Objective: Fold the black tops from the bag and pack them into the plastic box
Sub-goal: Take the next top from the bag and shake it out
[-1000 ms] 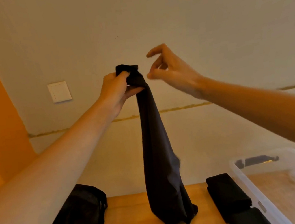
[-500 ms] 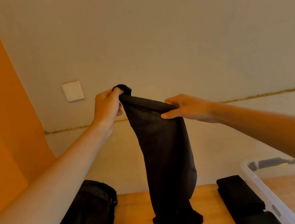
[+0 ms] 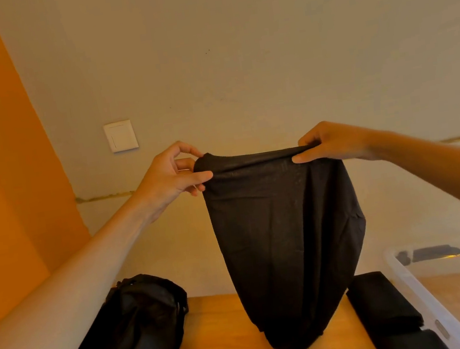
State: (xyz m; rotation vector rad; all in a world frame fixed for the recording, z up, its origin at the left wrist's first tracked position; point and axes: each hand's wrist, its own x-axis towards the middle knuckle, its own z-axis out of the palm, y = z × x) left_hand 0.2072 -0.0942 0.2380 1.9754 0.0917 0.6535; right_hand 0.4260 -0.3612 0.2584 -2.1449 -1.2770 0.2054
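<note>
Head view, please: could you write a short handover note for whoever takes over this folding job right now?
Left hand pinches the black top at its upper left corner; right hand pinches its upper right edge.
The top hangs spread between them over the table; bag at left.
Done: folded tops lie beside the plastic box, not in it.
Left: fold this top, pack everything into the box.

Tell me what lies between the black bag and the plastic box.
In the head view, from the black bag: bare wooden table, then the held black top's lower end, then folded black tops beside the plastic box.
</note>
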